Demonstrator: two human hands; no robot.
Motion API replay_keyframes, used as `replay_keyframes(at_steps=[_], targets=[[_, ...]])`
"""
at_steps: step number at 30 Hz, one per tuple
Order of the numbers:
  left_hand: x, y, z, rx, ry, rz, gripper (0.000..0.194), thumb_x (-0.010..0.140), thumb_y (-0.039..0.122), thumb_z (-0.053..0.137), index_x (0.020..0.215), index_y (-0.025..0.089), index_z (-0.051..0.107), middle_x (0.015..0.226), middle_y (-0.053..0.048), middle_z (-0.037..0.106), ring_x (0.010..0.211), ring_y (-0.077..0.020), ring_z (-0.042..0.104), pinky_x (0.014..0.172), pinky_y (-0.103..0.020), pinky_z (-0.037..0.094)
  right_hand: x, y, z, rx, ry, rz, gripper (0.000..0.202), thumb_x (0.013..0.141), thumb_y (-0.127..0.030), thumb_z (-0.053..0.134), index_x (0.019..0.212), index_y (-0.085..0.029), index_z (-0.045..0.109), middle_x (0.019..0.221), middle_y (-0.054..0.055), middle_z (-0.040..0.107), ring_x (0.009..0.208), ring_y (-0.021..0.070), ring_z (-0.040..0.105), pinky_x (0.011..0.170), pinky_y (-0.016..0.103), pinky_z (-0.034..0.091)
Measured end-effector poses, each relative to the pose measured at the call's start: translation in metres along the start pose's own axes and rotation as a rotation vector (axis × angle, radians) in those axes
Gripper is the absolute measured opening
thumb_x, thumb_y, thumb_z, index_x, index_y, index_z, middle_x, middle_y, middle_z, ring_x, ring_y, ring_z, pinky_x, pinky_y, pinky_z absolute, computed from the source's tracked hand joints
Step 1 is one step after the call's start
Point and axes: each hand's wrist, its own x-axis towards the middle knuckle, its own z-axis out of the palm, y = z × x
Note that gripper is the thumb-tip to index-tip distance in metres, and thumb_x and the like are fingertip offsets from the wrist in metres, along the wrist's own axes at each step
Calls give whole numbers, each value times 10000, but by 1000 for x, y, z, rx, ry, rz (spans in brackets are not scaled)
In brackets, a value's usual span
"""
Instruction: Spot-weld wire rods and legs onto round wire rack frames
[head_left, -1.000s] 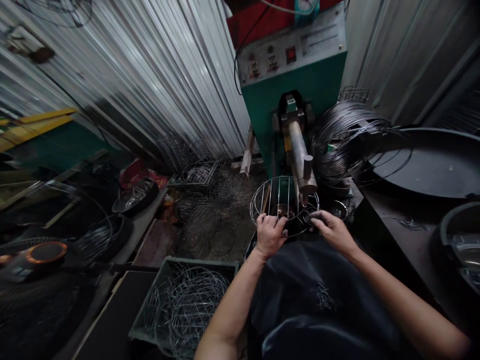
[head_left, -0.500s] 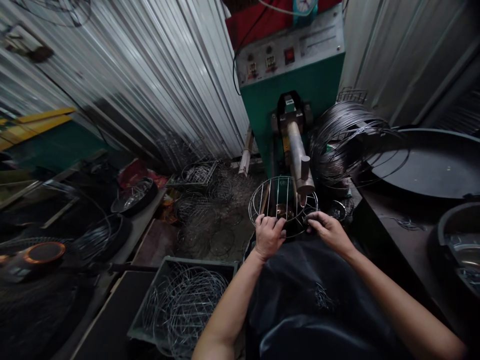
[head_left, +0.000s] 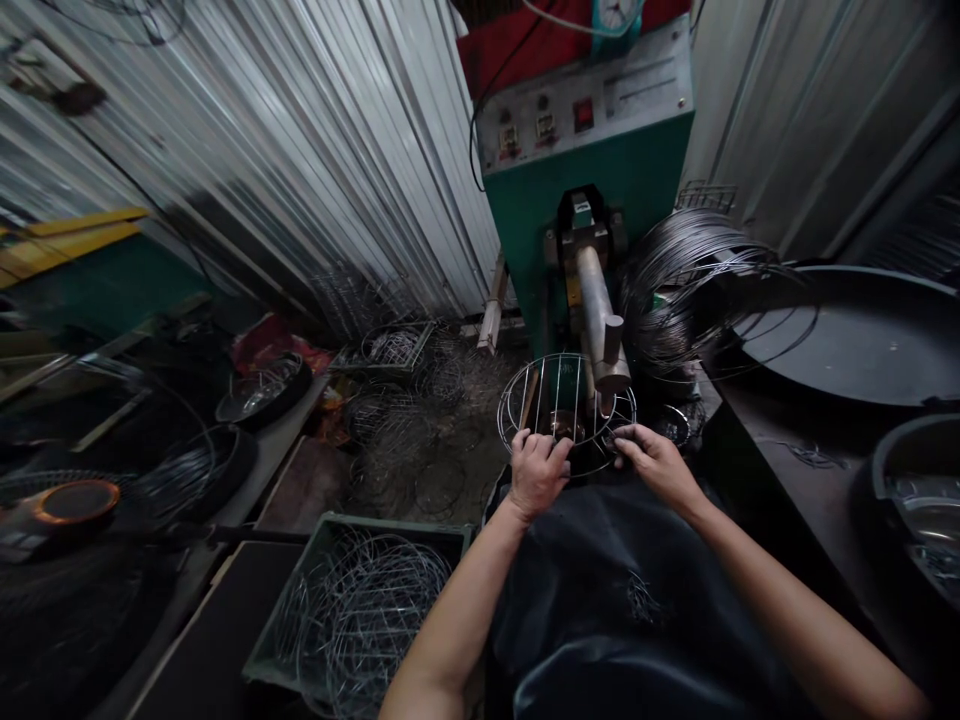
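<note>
A round wire rack (head_left: 541,400) with parallel cross wires lies level beneath the tip of a metal welding electrode arm (head_left: 602,310). My left hand (head_left: 538,470) grips the rack's near rim, thumb and fingers closed on the wire. At the rim's right side, just below the electrode tip, my right hand (head_left: 654,462) is closed in a pinch. What sits between its fingertips is too small to make out. A dark apron (head_left: 592,600) covers my lap, with a little bunch of thin wire pieces (head_left: 643,598) on it.
The green welding machine (head_left: 585,150) stands ahead. To its right hangs a coil of wire (head_left: 697,270), near a large dark pan (head_left: 847,340). On the left, a green crate (head_left: 281,600) holds many wire racks. More wire pieces lie on the floor (head_left: 442,440).
My right hand has shifted slightly left and down at the rack's rim. The left hand keeps its grip, and the rack stays nearly in place. The view has tilted a little.
</note>
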Motion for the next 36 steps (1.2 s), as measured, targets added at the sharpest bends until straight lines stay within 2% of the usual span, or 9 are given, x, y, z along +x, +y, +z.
replay_keyframes(at_steps=[9,15,24,27,29,32,34,36], targets=[[11,-1,5,-16,-32,-60,303,735,296,591,1031,233,582,861,-38,582,841,-197,502,934,-412,313,13,2,-5,-49,8,-16,323,780,-450,484,881,-158,579,587,7,597,548,149,544,553,268,414],[10,3,6,-10,-20,-66,319,721,256,594,1039,235,581,869,-40,580,841,-200,500,932,-416,309,13,5,-4,-68,47,-44,287,793,-421,483,875,-164,580,592,4,601,578,156,564,624,287,443],[11,3,5,-28,-8,-70,307,735,272,579,1038,219,585,866,-54,575,843,-206,499,922,-422,322,14,1,-3,-76,43,-56,250,797,-397,484,855,-174,579,593,1,604,566,152,571,608,278,457],[14,6,0,-26,-44,-78,319,722,266,591,1036,213,596,847,-55,579,835,-214,507,915,-420,331,15,-2,-1,11,35,-26,252,794,-404,490,846,-172,575,630,9,611,550,146,565,565,269,465],[15,10,-9,-23,-91,-96,335,712,275,612,1038,199,600,848,-63,583,855,-225,513,930,-426,324,8,0,-4,33,80,-22,271,789,-408,500,895,-172,581,715,27,637,584,152,584,577,276,480],[12,9,-27,-83,-164,-111,507,676,391,666,1126,184,560,999,-105,580,979,-271,500,988,-482,263,-22,18,-13,-172,149,-75,273,799,-372,510,983,-187,592,858,54,660,743,184,617,701,306,486],[12,-2,-36,-211,-162,-174,650,642,499,673,1194,198,509,1169,-126,524,1104,-305,447,1012,-515,223,-53,38,-15,-411,-3,-50,198,803,-303,517,937,-195,615,885,62,666,809,201,619,738,307,472],[14,-20,-37,-411,-80,-378,669,653,543,648,1209,212,481,1246,-124,474,1165,-296,415,1005,-484,267,-84,60,-7,-681,-306,61,133,797,-224,520,861,-186,631,869,74,672,814,207,627,720,289,468]])
